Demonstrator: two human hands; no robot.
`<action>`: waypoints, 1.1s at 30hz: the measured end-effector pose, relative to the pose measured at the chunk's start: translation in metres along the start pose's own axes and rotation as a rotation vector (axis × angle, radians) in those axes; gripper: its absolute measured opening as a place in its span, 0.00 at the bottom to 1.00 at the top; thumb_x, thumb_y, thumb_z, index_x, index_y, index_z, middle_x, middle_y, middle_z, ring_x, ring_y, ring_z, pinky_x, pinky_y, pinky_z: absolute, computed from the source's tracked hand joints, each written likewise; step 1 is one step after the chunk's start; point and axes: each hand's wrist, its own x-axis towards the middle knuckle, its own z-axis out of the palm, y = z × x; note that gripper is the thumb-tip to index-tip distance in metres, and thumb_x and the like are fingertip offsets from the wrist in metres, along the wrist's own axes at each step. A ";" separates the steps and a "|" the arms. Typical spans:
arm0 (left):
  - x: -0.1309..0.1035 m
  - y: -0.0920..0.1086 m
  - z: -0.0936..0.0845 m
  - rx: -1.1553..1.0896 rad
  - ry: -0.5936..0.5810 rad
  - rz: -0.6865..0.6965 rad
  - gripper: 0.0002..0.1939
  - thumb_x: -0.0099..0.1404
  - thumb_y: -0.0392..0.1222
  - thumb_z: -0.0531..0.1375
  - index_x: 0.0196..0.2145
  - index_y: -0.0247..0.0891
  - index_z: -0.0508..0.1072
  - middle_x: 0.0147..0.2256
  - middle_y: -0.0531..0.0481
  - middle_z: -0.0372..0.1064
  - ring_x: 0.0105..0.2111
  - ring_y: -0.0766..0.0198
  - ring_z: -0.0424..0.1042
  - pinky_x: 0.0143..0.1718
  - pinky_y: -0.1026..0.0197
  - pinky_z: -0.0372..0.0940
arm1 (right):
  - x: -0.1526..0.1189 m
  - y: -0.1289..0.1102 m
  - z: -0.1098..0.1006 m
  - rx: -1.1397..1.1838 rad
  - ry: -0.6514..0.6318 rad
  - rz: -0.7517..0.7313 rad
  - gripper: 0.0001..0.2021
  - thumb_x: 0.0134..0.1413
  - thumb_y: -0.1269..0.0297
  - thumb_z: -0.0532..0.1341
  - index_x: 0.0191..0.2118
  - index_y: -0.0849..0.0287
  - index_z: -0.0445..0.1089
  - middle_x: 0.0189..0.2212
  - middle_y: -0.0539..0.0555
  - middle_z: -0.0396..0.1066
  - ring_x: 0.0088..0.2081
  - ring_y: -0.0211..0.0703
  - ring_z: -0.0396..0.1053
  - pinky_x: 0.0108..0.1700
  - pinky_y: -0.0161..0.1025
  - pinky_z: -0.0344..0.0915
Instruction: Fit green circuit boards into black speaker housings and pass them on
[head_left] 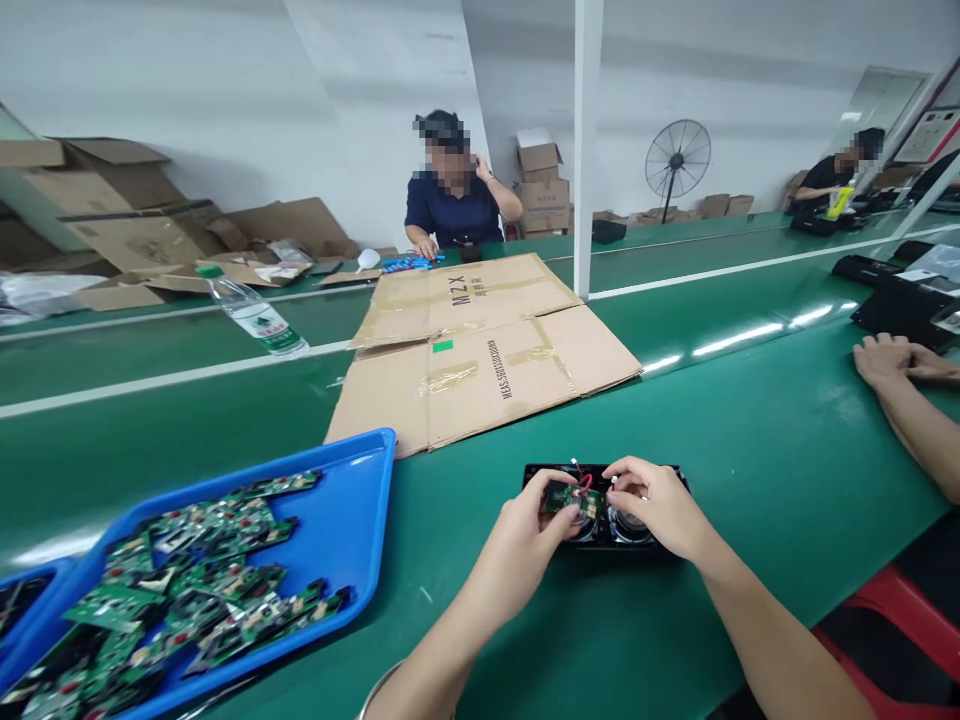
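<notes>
A black speaker housing with two round drivers lies on the green table in front of me. Over its left part, my left hand grips a small green circuit board between thumb and fingers. Red wires run from the board, and a small white connector sticks up behind it. My right hand is over the right driver, its thumb and fingers pinched around a small white connector.
A blue tray of circuit boards stands at the left. Flattened cardboard and a bottle lie beyond. A person sits opposite; another person's hands rest at the right edge. A white post rises behind the cardboard.
</notes>
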 end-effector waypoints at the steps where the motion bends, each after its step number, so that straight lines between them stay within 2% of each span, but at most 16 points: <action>1: 0.001 0.000 0.000 0.118 0.078 0.039 0.12 0.58 0.45 0.57 0.40 0.41 0.66 0.29 0.52 0.71 0.30 0.61 0.71 0.31 0.60 0.66 | 0.000 0.001 0.002 0.014 0.018 0.021 0.05 0.51 0.69 0.59 0.36 0.59 0.69 0.26 0.50 0.73 0.27 0.39 0.70 0.29 0.33 0.66; 2: 0.002 -0.001 0.001 0.222 0.133 0.063 0.12 0.59 0.45 0.55 0.41 0.42 0.67 0.27 0.53 0.71 0.27 0.61 0.71 0.29 0.61 0.64 | 0.000 0.001 0.004 0.004 0.036 0.022 0.04 0.51 0.68 0.58 0.34 0.60 0.69 0.26 0.50 0.73 0.27 0.39 0.70 0.29 0.33 0.66; 4: 0.003 -0.005 0.001 0.331 0.171 0.087 0.13 0.60 0.44 0.54 0.43 0.42 0.67 0.26 0.52 0.71 0.24 0.61 0.70 0.26 0.62 0.63 | -0.001 0.000 0.007 -0.063 0.070 -0.027 0.05 0.53 0.68 0.58 0.32 0.59 0.71 0.27 0.50 0.73 0.29 0.39 0.70 0.32 0.33 0.66; 7: 0.004 -0.011 0.001 0.313 0.167 0.117 0.14 0.60 0.44 0.54 0.44 0.42 0.67 0.26 0.51 0.72 0.24 0.60 0.71 0.25 0.62 0.63 | -0.004 -0.002 0.014 -0.177 0.068 -0.168 0.08 0.56 0.69 0.55 0.32 0.58 0.72 0.30 0.51 0.72 0.32 0.39 0.70 0.36 0.35 0.65; 11: 0.003 -0.016 0.002 0.289 0.154 0.143 0.17 0.59 0.44 0.55 0.47 0.43 0.67 0.24 0.52 0.72 0.24 0.59 0.72 0.25 0.62 0.63 | -0.006 -0.002 0.025 -0.334 0.043 -0.273 0.11 0.60 0.69 0.52 0.31 0.59 0.70 0.28 0.51 0.70 0.31 0.40 0.68 0.33 0.36 0.65; 14: 0.004 -0.017 0.003 0.280 0.167 0.154 0.17 0.59 0.43 0.55 0.46 0.43 0.67 0.24 0.52 0.72 0.24 0.59 0.72 0.24 0.63 0.63 | -0.006 0.005 0.027 -0.397 0.110 -0.305 0.10 0.60 0.68 0.52 0.31 0.59 0.69 0.27 0.52 0.69 0.29 0.40 0.68 0.31 0.36 0.65; 18: 0.006 -0.018 0.002 0.264 0.183 0.154 0.16 0.59 0.43 0.55 0.46 0.43 0.67 0.25 0.51 0.73 0.24 0.60 0.72 0.23 0.64 0.62 | -0.005 0.010 0.023 -0.478 0.222 -0.345 0.12 0.61 0.67 0.49 0.35 0.60 0.69 0.29 0.54 0.71 0.31 0.42 0.69 0.33 0.38 0.66; 20: 0.007 -0.018 0.002 0.278 0.188 0.142 0.16 0.60 0.43 0.54 0.47 0.42 0.66 0.26 0.51 0.73 0.24 0.60 0.72 0.23 0.64 0.62 | -0.005 0.009 0.020 -0.508 0.188 -0.342 0.14 0.62 0.67 0.47 0.34 0.60 0.69 0.28 0.54 0.70 0.31 0.42 0.68 0.33 0.38 0.65; 25: 0.006 -0.017 0.004 0.417 0.184 0.173 0.16 0.61 0.42 0.52 0.48 0.42 0.65 0.28 0.49 0.74 0.25 0.60 0.72 0.24 0.64 0.61 | -0.006 0.000 0.021 -0.591 -0.043 -0.334 0.15 0.63 0.67 0.47 0.26 0.59 0.64 0.24 0.50 0.67 0.28 0.39 0.64 0.33 0.38 0.58; 28: 0.004 -0.016 0.005 0.532 0.176 0.204 0.16 0.62 0.41 0.52 0.48 0.42 0.66 0.26 0.51 0.73 0.23 0.60 0.71 0.23 0.64 0.59 | -0.007 -0.003 0.022 -0.621 -0.089 -0.329 0.15 0.63 0.67 0.48 0.25 0.59 0.62 0.23 0.49 0.65 0.27 0.37 0.61 0.33 0.38 0.55; 33: 0.003 -0.017 0.006 0.602 0.162 0.228 0.17 0.62 0.39 0.51 0.49 0.43 0.66 0.23 0.52 0.71 0.23 0.60 0.70 0.23 0.64 0.58 | -0.008 -0.004 0.023 -0.626 -0.123 -0.343 0.14 0.63 0.68 0.48 0.27 0.59 0.64 0.24 0.50 0.67 0.28 0.38 0.61 0.34 0.38 0.53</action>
